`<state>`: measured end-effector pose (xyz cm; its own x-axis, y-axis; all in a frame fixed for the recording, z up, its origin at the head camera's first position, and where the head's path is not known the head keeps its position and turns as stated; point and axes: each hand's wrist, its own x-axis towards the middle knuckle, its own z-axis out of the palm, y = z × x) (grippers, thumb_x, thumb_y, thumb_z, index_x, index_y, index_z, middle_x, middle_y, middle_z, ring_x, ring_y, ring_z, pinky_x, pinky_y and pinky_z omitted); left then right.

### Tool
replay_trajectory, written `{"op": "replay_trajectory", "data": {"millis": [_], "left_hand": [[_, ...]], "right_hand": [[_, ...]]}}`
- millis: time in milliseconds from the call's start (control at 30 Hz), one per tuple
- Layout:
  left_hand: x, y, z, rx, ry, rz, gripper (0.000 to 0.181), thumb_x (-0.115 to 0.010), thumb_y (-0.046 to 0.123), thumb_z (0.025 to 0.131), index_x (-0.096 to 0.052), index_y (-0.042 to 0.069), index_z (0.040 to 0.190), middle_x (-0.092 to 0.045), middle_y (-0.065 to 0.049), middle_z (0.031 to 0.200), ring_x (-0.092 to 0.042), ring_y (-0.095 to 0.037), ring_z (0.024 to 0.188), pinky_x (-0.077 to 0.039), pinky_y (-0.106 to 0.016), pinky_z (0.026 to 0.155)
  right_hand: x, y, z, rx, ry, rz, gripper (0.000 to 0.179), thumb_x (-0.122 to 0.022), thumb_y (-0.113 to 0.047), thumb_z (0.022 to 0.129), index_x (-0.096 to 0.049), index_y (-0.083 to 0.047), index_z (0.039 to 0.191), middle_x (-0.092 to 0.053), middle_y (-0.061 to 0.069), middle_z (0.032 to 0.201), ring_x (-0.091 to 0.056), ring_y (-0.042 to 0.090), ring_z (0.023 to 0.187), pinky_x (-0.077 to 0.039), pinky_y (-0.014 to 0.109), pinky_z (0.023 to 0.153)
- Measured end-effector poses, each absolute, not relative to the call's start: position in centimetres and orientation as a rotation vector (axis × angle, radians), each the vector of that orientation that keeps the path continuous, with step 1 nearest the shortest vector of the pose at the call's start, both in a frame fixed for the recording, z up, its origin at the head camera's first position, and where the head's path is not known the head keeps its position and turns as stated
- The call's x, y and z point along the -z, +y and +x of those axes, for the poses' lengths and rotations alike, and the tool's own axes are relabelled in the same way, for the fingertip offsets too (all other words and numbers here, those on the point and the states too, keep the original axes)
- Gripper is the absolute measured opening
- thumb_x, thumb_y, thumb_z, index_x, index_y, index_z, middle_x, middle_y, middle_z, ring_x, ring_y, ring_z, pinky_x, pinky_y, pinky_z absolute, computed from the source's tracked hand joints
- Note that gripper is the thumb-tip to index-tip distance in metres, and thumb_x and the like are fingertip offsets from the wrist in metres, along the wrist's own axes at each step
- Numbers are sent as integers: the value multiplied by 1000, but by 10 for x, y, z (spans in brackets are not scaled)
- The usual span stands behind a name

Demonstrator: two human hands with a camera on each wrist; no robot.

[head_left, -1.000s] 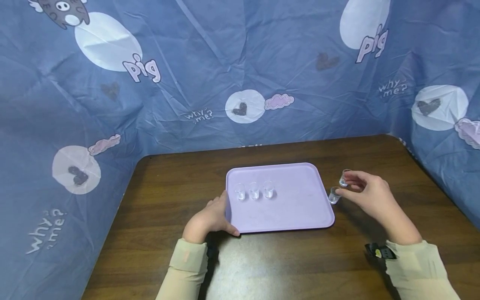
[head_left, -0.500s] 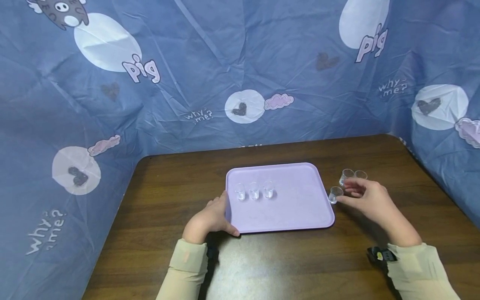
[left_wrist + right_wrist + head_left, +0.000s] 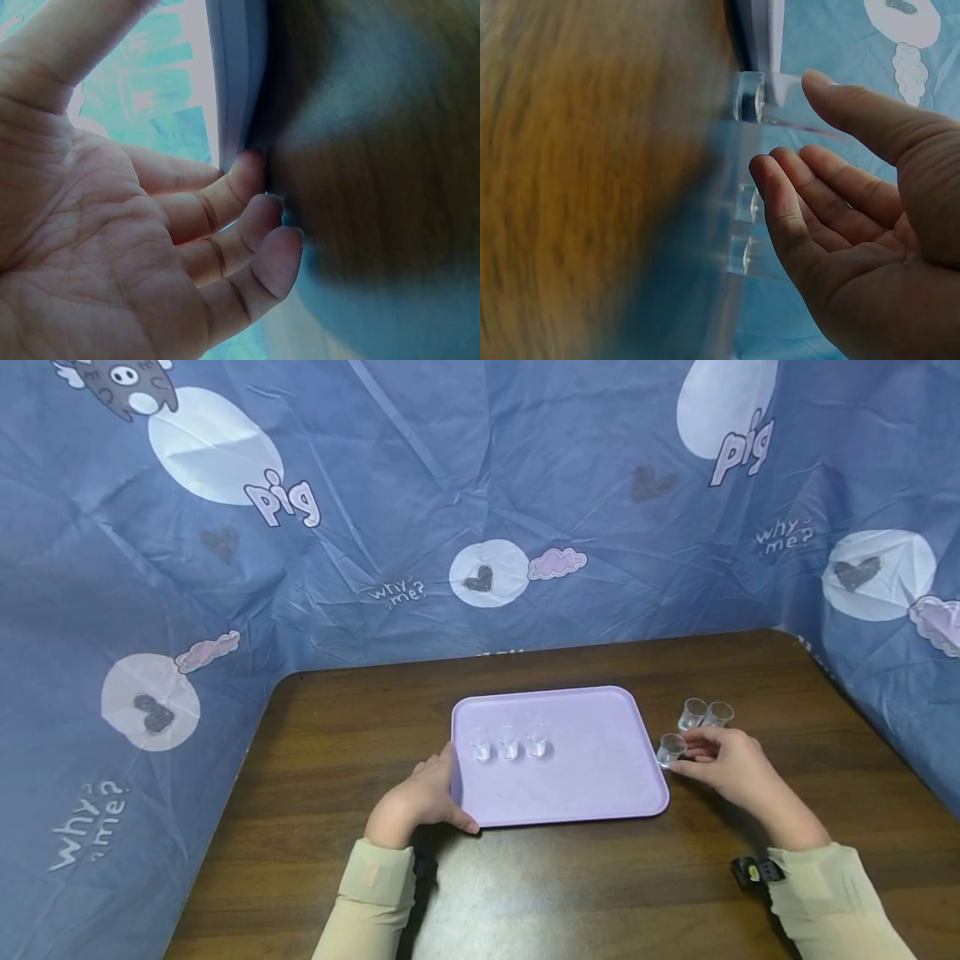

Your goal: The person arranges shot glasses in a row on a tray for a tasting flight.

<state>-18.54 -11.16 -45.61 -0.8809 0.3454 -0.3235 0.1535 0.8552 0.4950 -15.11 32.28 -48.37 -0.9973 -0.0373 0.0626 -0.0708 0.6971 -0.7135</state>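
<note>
My left hand [image 3: 420, 797] rests against the near left corner of a lilac tray [image 3: 592, 777], fingers along its left side and thumb at the front edge. In the left wrist view its loosely bent fingers [image 3: 277, 262] touch the tray's side. Three clear shot glasses [image 3: 508, 743] stand in a row on the tray. My right hand [image 3: 731, 764] is beside another shot glass [image 3: 669, 750] by the tray's right edge. In the right wrist view, a gap shows between its thumb [image 3: 855, 105] and fingers, with that glass [image 3: 750, 97] just beyond them.
Two more shot glasses [image 3: 705, 713] stand side by side on the brown wooden table [image 3: 585, 893], behind my right hand. A blue printed cloth [image 3: 390, 527] hangs around the table's back and sides.
My right hand has drawn nearer and lower, away from the back glasses, which now show fully, to the glass by the tray. My left hand and the tray have stayed put.
</note>
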Motion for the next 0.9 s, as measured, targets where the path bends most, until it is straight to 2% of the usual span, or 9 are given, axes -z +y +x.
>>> {"op": "replay_trajectory", "data": {"millis": [300, 567, 733, 900], "left_hand": [[457, -113, -185, -663, 2624, 374, 139, -103, 32, 56, -18, -10, 157, -36, -32, 153, -34, -50, 138, -33, -56, 110], [457, -113, -185, -652, 2619, 364, 139, -103, 33, 57, -17, -9, 157, -35, -32, 153, -33, -49, 139, -32, -56, 111], [458, -113, -185, -647, 2618, 359, 139, -103, 33, 57, -16, -9, 158, -36, -32, 153, -34, -48, 139, -32, -55, 111], [457, -113, -186, -652, 2619, 364, 139, -103, 33, 57, -17, -9, 157, -36, -32, 153, -34, -48, 139, -33, -55, 111]], "right_hand": [[486, 318, -154, -1137, -2890, 75, 43, -86, -13, 83, -69, 11, 114, -71, 20, 102, -70, 31, 89, -58, 42, 75], [485, 313, -154, -1120, -2886, 75, 38, -87, -12, 82, -71, 10, 108, -72, 17, 96, -69, 26, 84, -57, 33, 69], [485, 314, -155, -1127, -2887, 68, 36, -86, -11, 82, -71, 9, 108, -72, 17, 97, -69, 25, 84, -56, 29, 68], [485, 314, -155, -1133, -2880, 70, 36, -85, -11, 83, -71, 9, 109, -71, 19, 100, -70, 27, 85, -57, 32, 70]]}}
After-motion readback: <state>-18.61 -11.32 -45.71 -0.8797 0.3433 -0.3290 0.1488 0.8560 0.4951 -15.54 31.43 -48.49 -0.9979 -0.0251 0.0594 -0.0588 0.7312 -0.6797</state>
